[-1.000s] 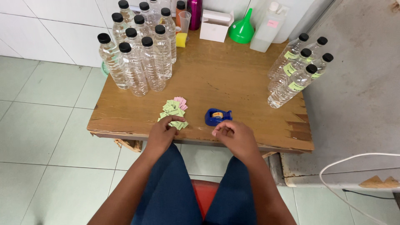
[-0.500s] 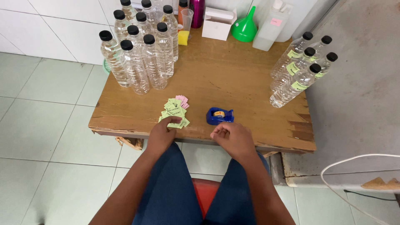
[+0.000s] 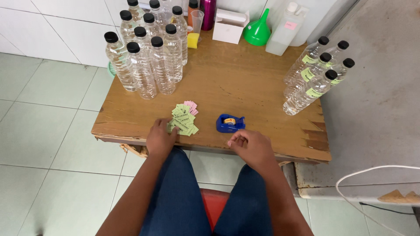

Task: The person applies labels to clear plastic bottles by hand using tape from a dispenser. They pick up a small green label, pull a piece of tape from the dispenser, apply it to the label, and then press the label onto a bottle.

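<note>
The left hand [image 3: 160,139] rests at the near edge of the wooden table [image 3: 227,83], fingers curled down onto the pile of green labels [image 3: 183,123]; whether it grips one I cannot tell, since the fingertips cover the pile's near edge. A few pink labels [image 3: 191,107] peek from the pile's far side. Just right of the pile sits the blue tape dispenser [image 3: 230,123]. The right hand [image 3: 252,146] lies near the dispenser, fingertips pinched together; anything between them is too small to see.

Head view, steeply down, near table [image 3: 245,83]
</note>
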